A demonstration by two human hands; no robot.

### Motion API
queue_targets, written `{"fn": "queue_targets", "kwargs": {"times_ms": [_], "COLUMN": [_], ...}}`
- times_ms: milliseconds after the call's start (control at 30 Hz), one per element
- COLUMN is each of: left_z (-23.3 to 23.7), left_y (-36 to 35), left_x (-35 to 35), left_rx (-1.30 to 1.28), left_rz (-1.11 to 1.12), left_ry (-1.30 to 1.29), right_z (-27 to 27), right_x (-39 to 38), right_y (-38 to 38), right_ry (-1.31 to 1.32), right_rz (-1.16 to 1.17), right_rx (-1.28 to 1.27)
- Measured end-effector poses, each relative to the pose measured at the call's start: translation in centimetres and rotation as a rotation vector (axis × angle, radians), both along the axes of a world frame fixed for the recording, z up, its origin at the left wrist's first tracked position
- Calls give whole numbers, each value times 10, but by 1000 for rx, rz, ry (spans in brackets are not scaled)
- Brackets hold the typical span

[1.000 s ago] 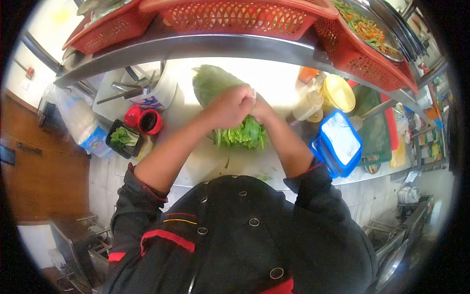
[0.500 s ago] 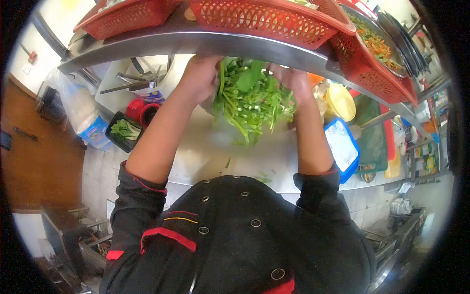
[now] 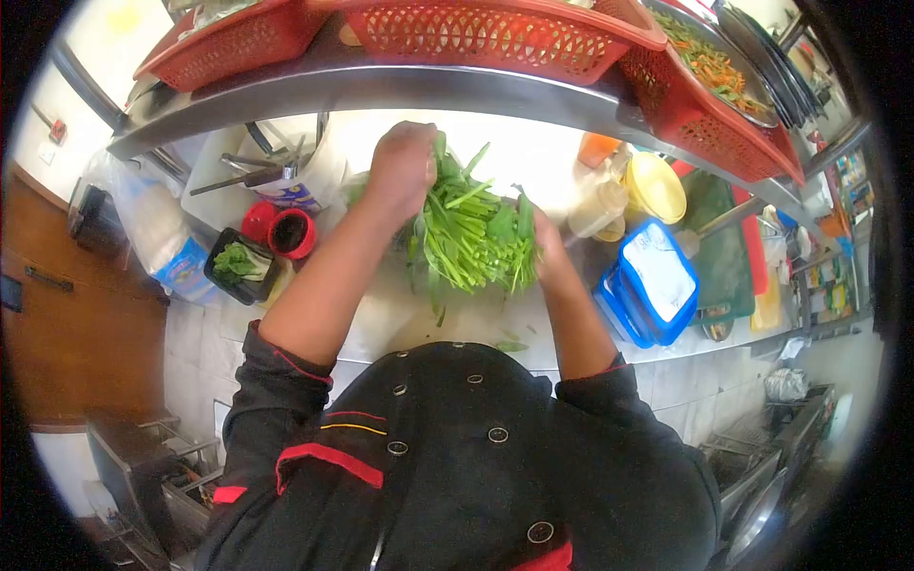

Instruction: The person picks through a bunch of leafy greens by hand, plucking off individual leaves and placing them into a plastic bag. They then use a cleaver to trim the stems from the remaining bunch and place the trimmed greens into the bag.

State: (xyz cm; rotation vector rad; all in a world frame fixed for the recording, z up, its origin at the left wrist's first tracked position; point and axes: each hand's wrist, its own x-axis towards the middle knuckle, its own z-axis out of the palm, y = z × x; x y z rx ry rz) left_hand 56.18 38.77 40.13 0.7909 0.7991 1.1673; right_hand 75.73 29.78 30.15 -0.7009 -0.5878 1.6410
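Note:
A thick bunch of leafy green stalks (image 3: 466, 238) hangs over the white work surface, its cut ends toward my body. At its upper left, my left hand (image 3: 405, 171) is closed around part of the bunch. My right hand (image 3: 546, 246) grips the bunch from the right side; most of its fingers are hidden behind the leaves. Small loose green bits (image 3: 511, 346) lie on the surface near its front edge.
Red baskets (image 3: 495, 40) stand on a metal shelf (image 3: 381, 88) above my hands. To the left are a black tray (image 3: 227, 282) with greens and a red cup (image 3: 291, 234). Blue-rimmed containers (image 3: 657, 276) and a yellow bowl (image 3: 655, 188) are at the right.
The bunch has turned, so more cut ends face me. My left hand has risen slightly out from under the shelf edge, and my right hand has moved inward and lower.

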Motion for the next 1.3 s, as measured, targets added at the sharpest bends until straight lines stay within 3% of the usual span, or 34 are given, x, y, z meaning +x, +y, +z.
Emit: {"fn": "queue_targets", "kwargs": {"times_ms": [67,267,333,367,433,533,567,633,667,800,867,1000,1067,1100,1167,1300], "left_z": [3,14,16,14,15,14,11,13,16,15,5,7,6,7,7,-51], "left_y": [2,0,-1,-1,-2,6,9,7,5,6,14,-8,-29,-47,-83,-98], "left_x": [-5,-3,3,5,8,3,3,2,5,3,-4,-15,-21,-24,-26,-27], "left_rx": [-9,-67,-79,-72,-59,178,179,899,734,805,772,818,1203,1199,1154,1115], "left_rz": [4,22,-1,-40,-90,-348,-345,-274,-340,-295,-238,-165,282,272,-144,-390], "left_ry": [-37,-191,-215,-170,-119,496,499,1217,1332,1415,1167,1098,1134,1137,1260,1383], "right_z": [-8,-87,-112,-114,-90,-47,-20,8,18,37,35,40,40,33,30,49], "right_x": [5,2,-7,-8,-13,-23,-28,-33,-38,-36,-32,-40,-44,-44,-46,-62], "right_y": [-13,-35,-27,-24,-13,6,8,14,17,30,35,31,31,33,33,30], "right_ry": [-32,-165,-348,-346,-1072,-968,-878,-957,-956,-943,-957,-1038,-1107,-1169,-1232,-1414], "right_rz": [-14,-179,-54,-66,-141,-146,-169,-166,-191,-179,-158,-365,-420,-439,-454,-421], "right_rx": [62,-264,236,242,313,373,396,416,466,516,463,342,286,280,262,195]}}
